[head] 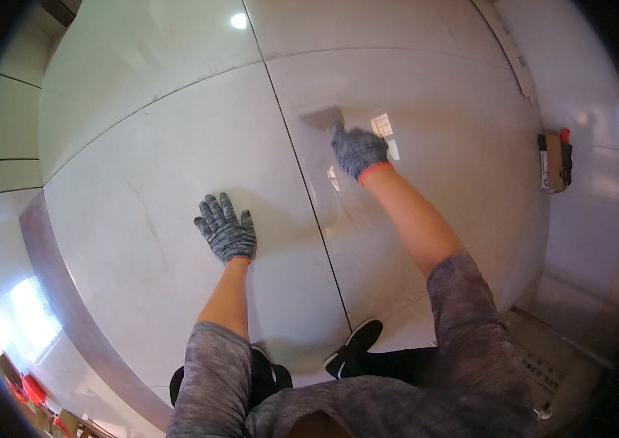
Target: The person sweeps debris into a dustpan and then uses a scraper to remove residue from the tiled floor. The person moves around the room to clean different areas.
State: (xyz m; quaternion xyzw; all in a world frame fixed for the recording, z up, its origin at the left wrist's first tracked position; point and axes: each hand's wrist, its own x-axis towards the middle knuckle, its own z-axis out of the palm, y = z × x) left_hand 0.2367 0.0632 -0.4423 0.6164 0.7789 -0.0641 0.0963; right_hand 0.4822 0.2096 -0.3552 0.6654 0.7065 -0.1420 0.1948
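My left hand (227,232), in a grey knitted glove with an orange cuff, rests palm down with fingers spread on a pale glossy floor tile (139,263). My right hand (361,152) wears a matching glove and is shut on a flat scraper (323,117). The scraper's wide grey blade points to the upper left over the neighbouring tile and is blurred; its handle is hidden in my fist. Whether the blade touches the floor, I cannot tell. A dark seam (301,178) between the tiles runs between my two hands.
By the right wall stands a small cardboard box (556,164) with red and black items beside it. My black shoes (363,339) are on the floor near me. Red objects (32,388) lie at the lower left, beyond a curved grey-brown band (63,263). Windows and a lamp reflect off the tiles.
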